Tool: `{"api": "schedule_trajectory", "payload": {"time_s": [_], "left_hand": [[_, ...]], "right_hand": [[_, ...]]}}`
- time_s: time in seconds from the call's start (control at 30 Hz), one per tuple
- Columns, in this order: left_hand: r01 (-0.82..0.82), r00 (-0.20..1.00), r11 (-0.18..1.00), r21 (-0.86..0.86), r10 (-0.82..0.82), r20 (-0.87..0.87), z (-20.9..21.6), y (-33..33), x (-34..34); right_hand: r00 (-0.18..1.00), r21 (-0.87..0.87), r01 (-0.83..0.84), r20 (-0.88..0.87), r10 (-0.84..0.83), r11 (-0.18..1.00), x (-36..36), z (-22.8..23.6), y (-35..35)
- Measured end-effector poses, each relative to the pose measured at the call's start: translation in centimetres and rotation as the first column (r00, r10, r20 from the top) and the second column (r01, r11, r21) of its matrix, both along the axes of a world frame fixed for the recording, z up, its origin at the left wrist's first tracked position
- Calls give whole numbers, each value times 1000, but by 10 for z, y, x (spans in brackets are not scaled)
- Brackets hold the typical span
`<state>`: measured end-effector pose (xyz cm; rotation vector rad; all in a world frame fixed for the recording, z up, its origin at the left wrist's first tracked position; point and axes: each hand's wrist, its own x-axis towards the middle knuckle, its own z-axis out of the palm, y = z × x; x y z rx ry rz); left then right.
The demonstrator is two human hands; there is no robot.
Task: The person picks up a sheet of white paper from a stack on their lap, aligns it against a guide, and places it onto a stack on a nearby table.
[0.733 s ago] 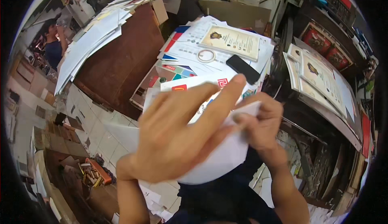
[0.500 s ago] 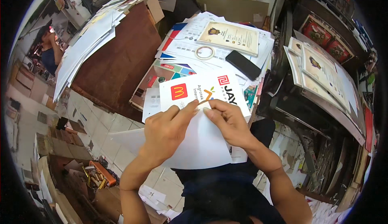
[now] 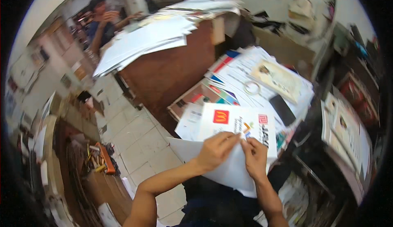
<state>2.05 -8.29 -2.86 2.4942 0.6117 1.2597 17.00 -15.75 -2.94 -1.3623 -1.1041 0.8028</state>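
Observation:
A blank white sheet hangs toward my lap, its upper corner between my two hands. My left hand is closed, with thumb and forefinger pinched at that corner. Right against it, my right hand pinches the same corner, thumb uppermost. Whether a thin film or a second layer lies between the fingertips is too small to tell. Just beyond the hands sits a stack of white boards, its top one printed with coloured logos; the fingers hide part of its near edge.
Farther off on the paper-covered table lie a tape roll, a black phone and a cream certificate. A brown cabinet bears stacked papers. More certificates rest at right. Another person stands far left.
The view has swung left, so the table and hands appear farther right and lower. Both hands still pinch the sheet's corner. The other person's arm now reaches out toward the stacked papers.

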Motion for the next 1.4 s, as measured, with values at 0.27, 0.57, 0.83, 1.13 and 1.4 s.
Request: {"api": "schedule_trajectory", "payload": {"time_s": [0.27,0.57,0.83,1.13,1.4], "left_hand": [[-9,995,977,211,30,-96,31,12,-31],[-44,907,955,293,161,-390,43,10,-38],[-182,981,982,45,178,78,42,5,-46],[455,167,811,-367,327,930,-15,20,-247],[-471,373,356,-807,910,183,-132,-62,-403]], "right_hand": [[981,149,-116,-141,137,982,-24,-4,6],[990,179,-108,-74,123,978,-49,7,22],[995,207,-103,10,103,973,-49,18,24],[997,194,63,-45,-55,979,32,8,43],[961,559,261,-227,-157,787,143,55,-6]]}}
